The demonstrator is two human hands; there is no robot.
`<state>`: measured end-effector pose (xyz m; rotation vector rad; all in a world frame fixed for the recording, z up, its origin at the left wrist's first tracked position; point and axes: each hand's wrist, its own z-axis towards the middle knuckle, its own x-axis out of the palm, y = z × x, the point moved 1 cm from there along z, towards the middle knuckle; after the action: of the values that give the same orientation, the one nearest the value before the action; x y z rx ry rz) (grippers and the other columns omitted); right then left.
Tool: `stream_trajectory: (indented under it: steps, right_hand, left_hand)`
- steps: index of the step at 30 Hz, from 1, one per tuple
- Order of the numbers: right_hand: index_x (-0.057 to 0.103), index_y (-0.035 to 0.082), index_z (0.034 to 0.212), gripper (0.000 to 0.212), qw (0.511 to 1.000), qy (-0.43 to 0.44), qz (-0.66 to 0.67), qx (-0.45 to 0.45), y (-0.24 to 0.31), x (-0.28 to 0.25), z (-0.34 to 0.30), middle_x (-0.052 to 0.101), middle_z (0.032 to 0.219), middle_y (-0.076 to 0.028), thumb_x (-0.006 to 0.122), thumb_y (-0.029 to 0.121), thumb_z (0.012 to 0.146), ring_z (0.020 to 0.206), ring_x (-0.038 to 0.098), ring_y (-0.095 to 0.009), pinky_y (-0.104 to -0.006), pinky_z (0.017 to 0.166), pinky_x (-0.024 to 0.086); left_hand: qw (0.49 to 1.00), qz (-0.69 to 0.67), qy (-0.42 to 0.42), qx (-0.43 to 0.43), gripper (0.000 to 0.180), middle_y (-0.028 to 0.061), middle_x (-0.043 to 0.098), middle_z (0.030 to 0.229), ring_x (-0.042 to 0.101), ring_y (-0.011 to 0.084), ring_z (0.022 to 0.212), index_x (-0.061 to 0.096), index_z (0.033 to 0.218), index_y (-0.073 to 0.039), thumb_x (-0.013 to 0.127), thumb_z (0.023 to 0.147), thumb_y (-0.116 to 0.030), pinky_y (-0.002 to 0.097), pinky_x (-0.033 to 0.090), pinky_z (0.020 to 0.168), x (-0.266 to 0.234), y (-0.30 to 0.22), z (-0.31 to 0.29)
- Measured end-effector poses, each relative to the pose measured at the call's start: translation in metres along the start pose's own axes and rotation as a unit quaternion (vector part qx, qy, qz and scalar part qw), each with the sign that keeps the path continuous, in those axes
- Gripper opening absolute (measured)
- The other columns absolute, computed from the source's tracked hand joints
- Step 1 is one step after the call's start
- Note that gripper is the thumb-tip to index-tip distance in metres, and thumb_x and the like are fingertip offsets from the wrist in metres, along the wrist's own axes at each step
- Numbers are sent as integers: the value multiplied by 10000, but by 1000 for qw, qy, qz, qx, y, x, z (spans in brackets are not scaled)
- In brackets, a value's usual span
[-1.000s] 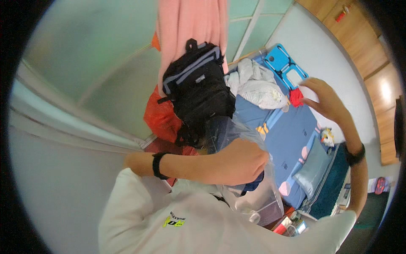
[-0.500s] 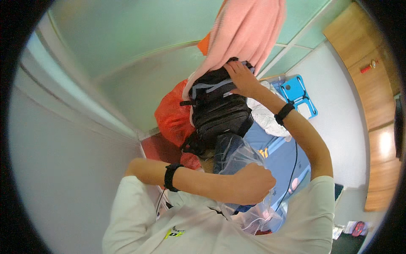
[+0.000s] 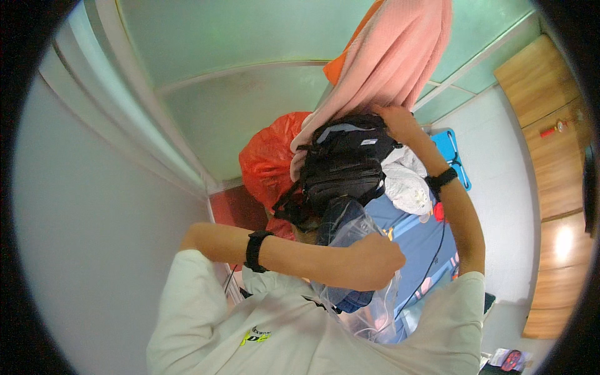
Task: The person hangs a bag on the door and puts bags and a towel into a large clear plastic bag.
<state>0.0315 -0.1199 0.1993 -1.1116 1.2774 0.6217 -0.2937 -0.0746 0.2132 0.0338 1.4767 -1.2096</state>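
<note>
My left hand [image 3: 375, 261] is closed in a fist around the gathered part of a clear plastic bag [image 3: 382, 312]. Dark blue denim [image 3: 340, 219] shows beside and through the plastic, partly hidden by my left forearm. Farther off, a black backpack [image 3: 344, 165] with grey trim leans against a pink towel [image 3: 387, 69]. My right hand [image 3: 398, 123] curls its fingers over the backpack's top right corner, close against the towel. Those fingertips are partly hidden. Both my wrists wear black bands.
A red plastic bag [image 3: 269, 159] bulges left of the backpack. White crumpled cloth [image 3: 406, 187] lies to its right on blue printed bedding [image 3: 412, 234]. A thin black cable crosses the bedding. Beyond stands a bright blue frame-like object [image 3: 459, 159]; wooden panels [image 3: 556, 175] line the right.
My right hand has gone from lying spread on the backpack to curling at its top right corner. The backpack's top has shifted and shows more. My left hand keeps its grip on the clear bag.
</note>
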Motion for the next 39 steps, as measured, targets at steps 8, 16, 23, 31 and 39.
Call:
stream_trajectory:
  steps: [8, 16, 23, 31, 39]
  right_hand:
    - [525, -9, 1344, 653, 982, -159, 30, 95, -53, -111, -137, 657, 1038, -302, 644, -13, 702, 997, 622, -484, -531, 890, 499]
    - [392, 177, 1518, 716, 922, -255, -85, 278, -11, -222, -337, 650, 1082, -305, 633, -2, 868, 991, 642, -486, -511, 850, 528]
    - [574, -2, 1344, 406, 849, -240, -69, 466, 3, -282, -563, 700, 1118, -235, 546, 257, 1033, 1018, 691, -327, -416, 938, 516]
    - [589, 16, 1346, 392, 705, -151, -131, 681, 90, -302, -713, 673, 1223, -222, 580, 226, 1015, 1139, 653, -318, -377, 1055, 436]
    - [641, 137, 1343, 339, 701, -7, -344, 625, 146, -287, -814, 607, 1367, -172, 564, 202, 1019, 1299, 551, -282, -371, 1128, 367]
  left_hand:
    - [1000, -1, -21, -5, 222, 222, 696, 798, 700, 396, 730, 702, 798, -14, 593, 855, -198, 512, 545, 644, 5, -18, 13]
    - [998, 6, -65, 6, 222, 236, 677, 786, 678, 423, 753, 670, 776, -5, 573, 867, -183, 530, 533, 705, 26, -29, 54]
    - [999, -29, -16, -22, 279, 189, 661, 684, 679, 330, 676, 646, 756, -11, 520, 909, -207, 462, 521, 667, 3, -67, 110]
    - [992, -59, -56, -100, 342, 114, 683, 658, 668, 219, 576, 652, 731, 17, 515, 927, -228, 360, 528, 616, -81, -102, 191]
    - [996, 14, -79, -29, 407, 65, 647, 648, 595, 142, 586, 628, 684, 2, 510, 971, -262, 325, 435, 553, -98, -80, 205]
